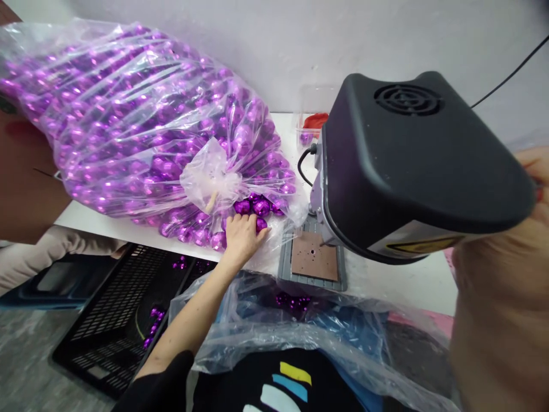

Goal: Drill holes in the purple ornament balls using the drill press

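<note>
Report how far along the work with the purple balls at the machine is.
Done: a few shiny purple balls lie in the black plastic crate and some in the clear bag on the lap. In hand: the left hand grips one purple ball at the opening of the big clear plastic sack; the right hand rests at the black machine head. Left: the sack looks nearly full.

Right hand [534,183]: cut by the right edge, blurred, grip unreadable behind the black machine housing [412,166]. Bag of purple balls [128,126]: left end beyond the frame. Left hand [243,236]: fingertips buried among balls, hold unclear. Small clear tub [309,129]: half hidden behind the housing, contents indistinct. Black crate [115,309]: partly under the tabletop [386,280].
</note>
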A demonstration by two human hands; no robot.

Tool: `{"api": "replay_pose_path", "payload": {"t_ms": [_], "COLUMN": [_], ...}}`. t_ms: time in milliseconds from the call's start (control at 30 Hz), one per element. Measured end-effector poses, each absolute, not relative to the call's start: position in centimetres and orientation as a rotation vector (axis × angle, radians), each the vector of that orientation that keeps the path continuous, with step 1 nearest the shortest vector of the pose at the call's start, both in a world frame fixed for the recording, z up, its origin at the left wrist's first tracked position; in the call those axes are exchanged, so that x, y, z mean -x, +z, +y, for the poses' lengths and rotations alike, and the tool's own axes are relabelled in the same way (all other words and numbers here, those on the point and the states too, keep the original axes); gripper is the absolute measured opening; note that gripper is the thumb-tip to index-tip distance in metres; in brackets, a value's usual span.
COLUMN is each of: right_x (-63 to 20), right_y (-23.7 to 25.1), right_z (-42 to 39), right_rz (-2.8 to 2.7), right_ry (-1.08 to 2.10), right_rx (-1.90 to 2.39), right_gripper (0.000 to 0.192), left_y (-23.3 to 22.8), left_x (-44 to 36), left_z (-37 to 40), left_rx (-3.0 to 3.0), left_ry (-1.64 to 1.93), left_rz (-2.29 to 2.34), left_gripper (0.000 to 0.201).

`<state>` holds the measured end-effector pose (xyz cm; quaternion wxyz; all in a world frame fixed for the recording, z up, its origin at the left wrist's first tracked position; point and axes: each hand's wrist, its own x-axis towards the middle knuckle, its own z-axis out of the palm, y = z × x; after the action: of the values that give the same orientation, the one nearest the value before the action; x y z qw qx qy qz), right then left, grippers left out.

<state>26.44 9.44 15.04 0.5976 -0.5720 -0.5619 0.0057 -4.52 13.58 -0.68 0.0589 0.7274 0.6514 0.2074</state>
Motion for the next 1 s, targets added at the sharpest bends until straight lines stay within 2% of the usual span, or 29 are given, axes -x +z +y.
{"api": "replay_pose_path", "payload": {"t_ms": [100,167,300,400,700,1000], "right_x": [-26.4,-26.4,-26.4,-26.4,-26.5,-26.2], "right_y": [15.5,15.9,16.6,16.9,16.7,16.8], "right_z": [9.5,9.5,9.8,10.0,10.2,10.1], "right_rz": [-1.304,-1.311,-1.352,-1.379,-1.353,-1.362], "right_ry": [0.043,0.048,0.129,0.114,0.148,0.152], "right_rx": [1.305,1.317,1.378,1.399,1.345,1.346], "right_gripper": [0.017,0.022,0.034,0.035,0.033,0.033], "left_y": [0.3,0.9,0.5,-0.9,-3.5,-3.4], "left_x": [3.7,2.5,-0.6,-2.4,-3.9,-4.8], "left_z": [12.2,10.8,8.5,8.3,8.6,8.1], "left_rx": [-2.012,-1.724,-1.055,-0.822,-1.303,-1.910], "left_ry": [0.939,1.054,0.897,0.890,1.037,0.992], "left_rz": [1.748,1.440,0.893,0.820,1.002,0.994], "left_gripper": [0.051,0.058,0.051,0.050,0.055,0.046]}}
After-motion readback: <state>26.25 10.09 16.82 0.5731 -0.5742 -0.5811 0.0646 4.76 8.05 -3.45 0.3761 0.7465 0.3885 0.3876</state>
